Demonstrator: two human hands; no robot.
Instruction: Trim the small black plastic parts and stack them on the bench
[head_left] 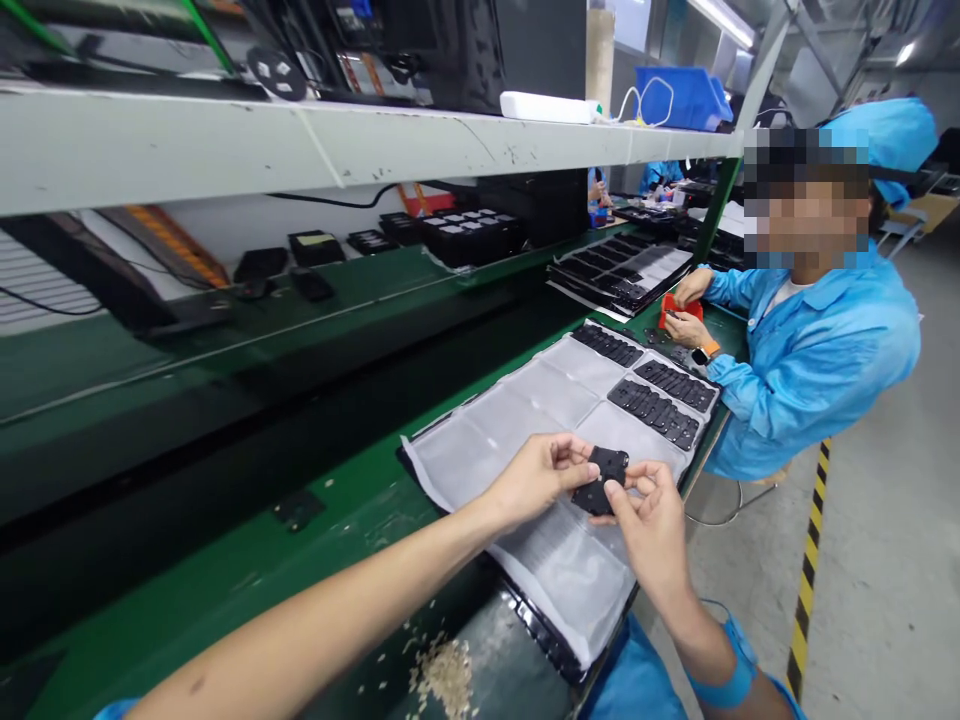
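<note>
Both of your hands meet on one small black part (600,482), held in the air just above the near end of the white foam sheet (517,420) that covers the tray (546,640). Your left hand (536,478) pinches its left edge between thumb and fingers. Your right hand (652,530) closes on the right and lower edge, thumb on top. Gripping by the edges leaves the flat face open to your view, which seems to be the reason for the hold, and holding it low over the foam means a slip would land it softly.

At the far end of the sheet, rows of like black parts (656,400) lie in neat blocks, well apart from your hands, probably so that each one is easy to count. Beside that end a co-worker in a blue coat (817,360) sits with both hands about a red object (679,308). The green bench (225,570) carries pale crumbs (446,675) near your left forearm.
</note>
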